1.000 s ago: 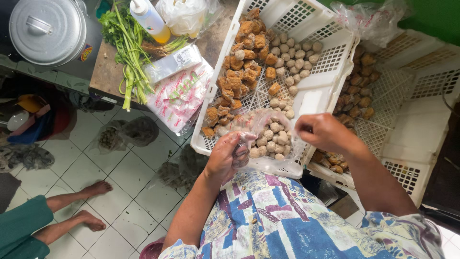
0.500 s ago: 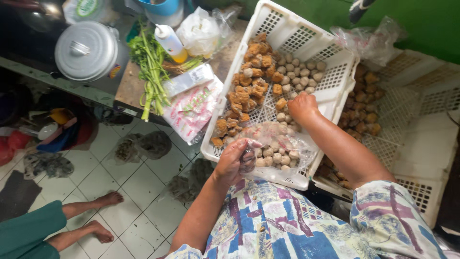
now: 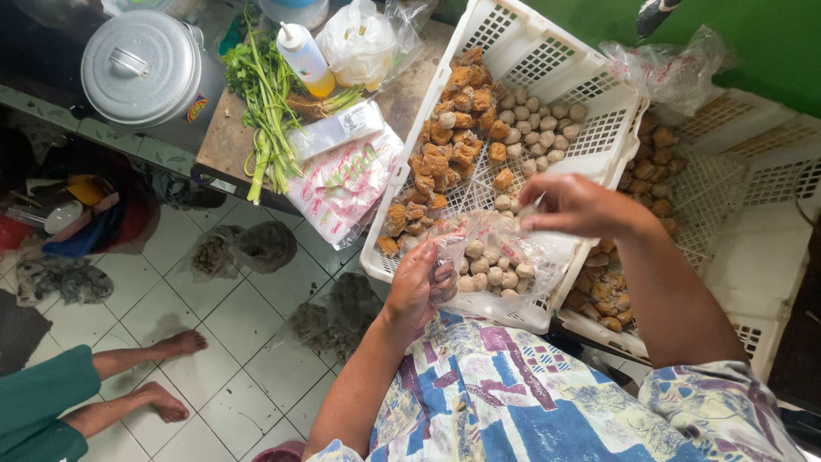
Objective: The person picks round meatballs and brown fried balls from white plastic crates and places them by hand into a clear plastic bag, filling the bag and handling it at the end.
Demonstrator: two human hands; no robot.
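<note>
A clear plastic bag (image 3: 513,261) partly filled with pale round balls lies in the near corner of a white slatted crate (image 3: 590,141). My left hand (image 3: 423,287) grips the bag's left edge. My right hand (image 3: 577,205) hovers over the bag's mouth with its fingers pinched together at the plastic; whether a ball is in them I cannot tell. Inside the crate lie brown fried chunks (image 3: 445,158) on the left and loose pale balls (image 3: 534,124) in the middle.
More white crates (image 3: 735,214) with brown pieces stand to the right. A table (image 3: 231,141) holds green stalks (image 3: 265,111), a squeeze bottle (image 3: 304,60), printed plastic packets (image 3: 342,180) and bags. A metal pot (image 3: 141,64) stands at the left. Another person's bare feet (image 3: 167,372) rest on the tiled floor.
My right hand came back from the loose balls in the crate to the bag's mouth. My left hand kept hold of the bag's edge. The view shifted slightly.
</note>
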